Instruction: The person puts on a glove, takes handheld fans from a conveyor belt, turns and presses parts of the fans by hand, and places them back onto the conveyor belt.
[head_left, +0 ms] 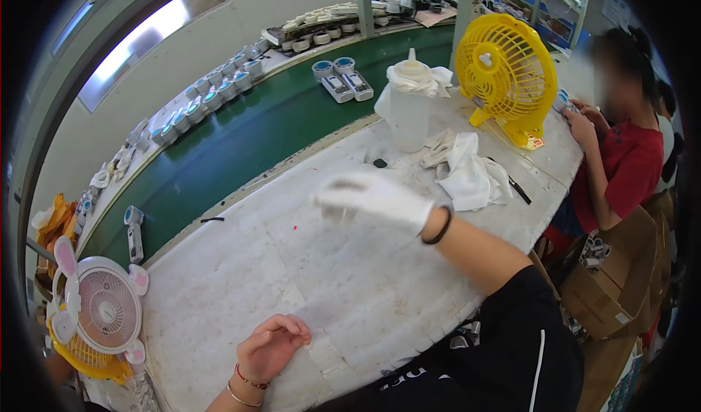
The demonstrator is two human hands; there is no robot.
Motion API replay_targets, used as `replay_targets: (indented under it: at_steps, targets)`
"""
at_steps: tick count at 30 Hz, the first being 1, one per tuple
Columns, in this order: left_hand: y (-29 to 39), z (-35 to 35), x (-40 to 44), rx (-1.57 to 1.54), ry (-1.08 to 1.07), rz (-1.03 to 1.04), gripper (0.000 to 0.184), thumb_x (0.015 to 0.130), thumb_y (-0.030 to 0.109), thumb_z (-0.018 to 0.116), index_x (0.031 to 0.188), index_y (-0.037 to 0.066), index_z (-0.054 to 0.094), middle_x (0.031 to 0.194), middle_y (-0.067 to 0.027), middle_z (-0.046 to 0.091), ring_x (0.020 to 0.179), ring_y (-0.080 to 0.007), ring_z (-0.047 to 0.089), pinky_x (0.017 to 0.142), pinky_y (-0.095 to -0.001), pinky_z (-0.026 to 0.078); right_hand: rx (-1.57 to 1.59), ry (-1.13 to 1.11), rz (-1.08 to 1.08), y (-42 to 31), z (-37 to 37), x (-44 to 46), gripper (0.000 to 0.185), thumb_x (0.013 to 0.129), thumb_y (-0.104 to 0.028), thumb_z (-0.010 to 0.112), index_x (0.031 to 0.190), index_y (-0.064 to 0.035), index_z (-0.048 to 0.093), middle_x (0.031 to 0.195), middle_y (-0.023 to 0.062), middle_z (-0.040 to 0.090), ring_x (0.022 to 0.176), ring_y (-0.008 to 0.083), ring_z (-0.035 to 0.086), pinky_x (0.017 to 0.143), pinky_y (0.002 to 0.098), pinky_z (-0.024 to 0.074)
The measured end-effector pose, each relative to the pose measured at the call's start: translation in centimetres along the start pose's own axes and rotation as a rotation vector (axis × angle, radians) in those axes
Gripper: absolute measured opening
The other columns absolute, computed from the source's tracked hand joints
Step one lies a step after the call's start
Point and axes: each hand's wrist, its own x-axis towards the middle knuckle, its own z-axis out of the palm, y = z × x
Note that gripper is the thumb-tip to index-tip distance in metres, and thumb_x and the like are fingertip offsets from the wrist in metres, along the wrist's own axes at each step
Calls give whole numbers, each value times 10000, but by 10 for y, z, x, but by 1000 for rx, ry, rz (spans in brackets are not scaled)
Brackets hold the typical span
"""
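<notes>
My left hand [272, 348], bare with bracelets at the wrist, rests at the near edge of the white-covered worktable [241, 280]. Its fingers are loosely curled, not closed into a fist, and nothing shows in them. My right hand [372, 202], in a white glove with a black band at the wrist, hovers over the middle of the table. Motion smears its fingers, so whether they hold anything is unclear. Beyond it lie a crumpled white cloth [473, 171] and a small dark piece [380, 163]. A translucent squeeze bottle [409, 116] wrapped in cloth stands behind.
A green conveyor belt [277, 113] carries white handheld units [347, 83]. A yellow desk fan [505, 76] stands to the right, a rabbit-eared fan [106, 306] at the left. A black pen-like tool [520, 191] lies near the cloth. A co-worker [628, 156] sits beside a cardboard box [610, 288].
</notes>
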Motion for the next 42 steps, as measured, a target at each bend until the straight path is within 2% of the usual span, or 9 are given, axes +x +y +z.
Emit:
replay_targets:
  at_steps: [3,6,11,14,23,27,36,39,42]
  targets:
    - [-1,-1,1,-18,-10,-16,377,850,314,480,1022,-14,553,1050,-142,548,1005,-262,497,901,-375,393,-233,133,-232,-18,-20,29,469,863,-376,593,1229,-84,555,1163,105,610,958,174,601,840,301,477]
    - [1,-2,2,-29,-31,-32,363,851,292,487,1025,-20,553,1061,-147,549,1013,-265,497,905,-374,390,-781,270,-280,13,-46,91,619,816,-412,567,1330,-92,441,1337,177,461,1203,330,465,1010,359,373]
    - [2,-6,3,-12,-69,-52,363,851,274,500,1036,-33,552,1072,-167,546,1023,-271,497,911,-372,387,-1187,715,50,72,-80,185,824,690,-469,607,1397,-146,333,1453,130,296,1358,301,249,1065,470,267]
    - [3,-8,4,-42,-61,-85,372,854,271,502,1053,-40,549,1086,-181,535,1029,-271,493,914,-373,384,-1107,847,331,73,-89,213,628,674,-424,651,1229,-158,532,1299,181,405,1195,365,371,960,475,349]
    - [3,-10,9,-49,-118,-135,373,878,278,505,1089,-27,541,1115,-165,521,1064,-266,475,906,-374,364,-1140,694,573,67,-102,249,709,627,-493,688,1261,-242,497,1302,177,423,1160,356,469,899,489,409]
    - [-1,-13,10,-22,-157,-136,369,892,287,505,1092,-21,541,1121,-153,522,1080,-254,473,915,-376,364,-1123,734,605,77,-101,255,758,607,-553,688,1250,-182,537,1261,146,469,1167,304,477,900,460,421]
    - [2,-12,7,81,-136,-149,416,895,320,535,1134,-20,524,1148,-141,534,1085,-220,498,939,-338,388,-1288,488,334,42,-61,197,769,627,-693,607,1206,-188,601,1209,151,558,1140,340,496,913,376,444]
    - [2,-5,9,86,-75,-113,497,888,323,543,1231,-25,455,1208,-157,518,1119,-226,493,950,-337,384,-1378,417,-59,13,-26,123,681,634,-652,611,1109,-167,655,1067,173,562,1002,339,529,824,401,465]
    - [4,17,19,104,70,-35,560,913,311,518,1327,-31,360,1284,-174,478,1159,-244,484,982,-345,377,-1334,316,-226,-1,-4,54,512,603,-488,725,952,-114,699,1045,173,538,968,356,513,832,428,448]
